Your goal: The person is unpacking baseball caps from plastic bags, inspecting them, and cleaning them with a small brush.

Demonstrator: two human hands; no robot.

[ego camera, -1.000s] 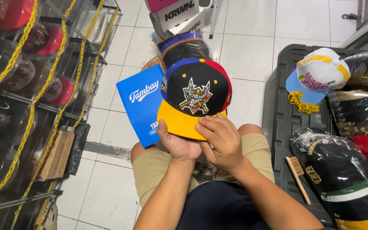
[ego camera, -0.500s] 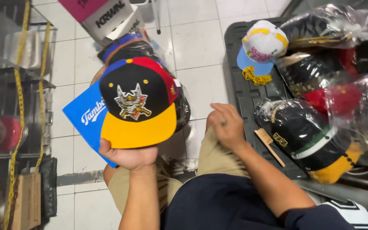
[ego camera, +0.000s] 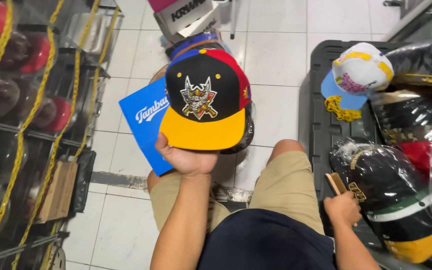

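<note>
- Here, the left hand (ego camera: 188,159) sits just left of the frame's centre, its fingers clasped under the yellow brim of a cap (ego camera: 206,102), thumb on the brim's left edge.
- The cap is held up above the left knee, crown toward the top of the frame; its panels are black, red and blue, with an embroidered emblem on the front.
- Behind the cap, in the upper middle, more caps (ego camera: 196,45) are stacked, partly hidden.
- A blue card (ego camera: 143,122) with white lettering lies just left of the held cap, partly under it.
- The right hand (ego camera: 343,207), lower right, is closed around the handle of a small wooden brush (ego camera: 337,184), which points up and to the left.
- The brush lies against a black plastic crate (ego camera: 321,125) at the right of the frame.
- On the crate rest a white cap (ego camera: 358,70) with a light-blue brim and a yellow chain (ego camera: 341,109), and several bagged caps (ego camera: 386,190) in clear plastic.
- A wire rack (ego camera: 31,125) with yellow chains fills the left side, over white floor tiles.
</note>
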